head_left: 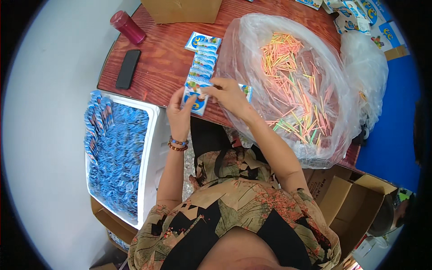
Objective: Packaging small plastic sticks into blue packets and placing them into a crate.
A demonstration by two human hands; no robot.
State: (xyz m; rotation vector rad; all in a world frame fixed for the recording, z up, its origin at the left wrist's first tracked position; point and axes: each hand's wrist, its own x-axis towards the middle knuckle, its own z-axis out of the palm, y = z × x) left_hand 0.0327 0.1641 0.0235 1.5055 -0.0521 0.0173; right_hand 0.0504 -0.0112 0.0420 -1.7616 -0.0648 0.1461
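Head view, left hand [180, 114] and right hand [229, 94] both pinching blue sachet [196, 96] between them, grip clamped.

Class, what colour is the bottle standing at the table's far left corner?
Dark red, or maroon: the bottle shows best in the head view.

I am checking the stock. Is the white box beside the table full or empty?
Nearly full: the white box holds a deep heap of blue packets up to its rim.
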